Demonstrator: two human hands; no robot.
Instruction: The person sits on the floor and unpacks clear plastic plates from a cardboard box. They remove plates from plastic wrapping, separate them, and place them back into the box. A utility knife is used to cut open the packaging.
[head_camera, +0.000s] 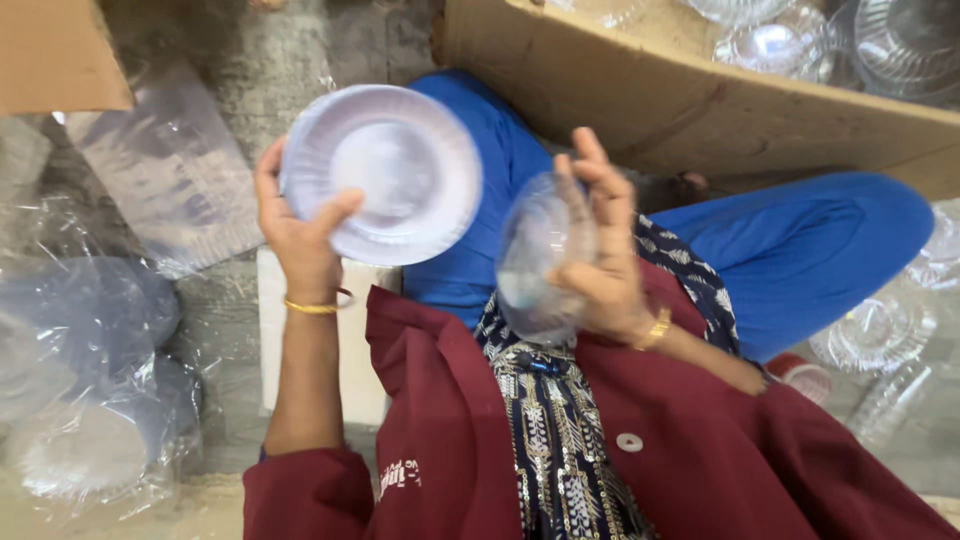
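Left hand (300, 235) clamps white plate (382, 172) by its rim, thumb across the front, face tilted up for viewing. Right hand (600, 250) cups 1 clear lid (540, 262) from behind. Cardboard box (690, 100) beyond holds more clear lids.

Motion-blurred clear plastic lid (540, 262); cardboard box (690, 95) edge-cropped

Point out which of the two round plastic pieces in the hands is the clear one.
The clear piece in the right hand; the plate in the left hand is opaque white.
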